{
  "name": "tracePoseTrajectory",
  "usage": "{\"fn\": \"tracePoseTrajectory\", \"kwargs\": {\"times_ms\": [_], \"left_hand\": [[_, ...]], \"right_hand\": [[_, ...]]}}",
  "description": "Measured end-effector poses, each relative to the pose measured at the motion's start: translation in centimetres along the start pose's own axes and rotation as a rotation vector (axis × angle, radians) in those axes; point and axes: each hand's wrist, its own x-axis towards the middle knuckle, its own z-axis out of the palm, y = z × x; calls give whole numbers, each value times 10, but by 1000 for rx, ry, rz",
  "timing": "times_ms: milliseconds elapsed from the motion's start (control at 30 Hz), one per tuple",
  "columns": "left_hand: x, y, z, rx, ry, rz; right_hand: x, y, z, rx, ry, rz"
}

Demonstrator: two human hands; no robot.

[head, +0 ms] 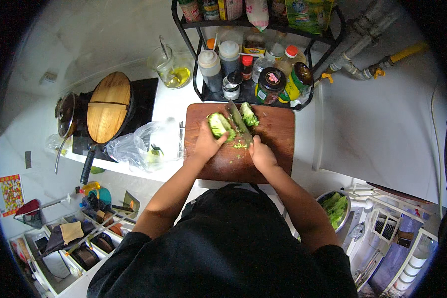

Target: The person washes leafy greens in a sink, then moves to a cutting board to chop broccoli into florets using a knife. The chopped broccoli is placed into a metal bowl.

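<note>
On the reddish-brown wooden cutting board (223,165), my left hand (208,142) holds a pale green piece of a vegetable, perhaps broccoli (219,126), by its lower left side. My right hand (262,152) grips the handle of a kitchen knife (238,118), whose blade points up and to the left. The blade lies between the held piece and a second green piece (249,114) near the board's back edge. Small green crumbs (240,144) are scattered below the held piece and beside the blade.
Behind the board stands a black metal rack (259,98) with bottles and jars. To the left are a plastic bag (134,145), a glass jug (166,67), and a pan with a wooden lid (109,108) on a black hob. At lower right, a bowl holds leafy greens (335,208).
</note>
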Motion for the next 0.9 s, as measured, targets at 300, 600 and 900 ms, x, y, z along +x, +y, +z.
{"fn": "tracePoseTrajectory", "kwargs": {"times_ms": [300,600,900], "left_hand": [[-16,12,-31,350,324,447],[33,64,65,514,29,131],[0,34,56,82,-162,517]], "right_hand": [[-75,23,-28,256,205,-34],[-103,33,-38,406,276,290],[-127,53,-31,320,350,218]]}}
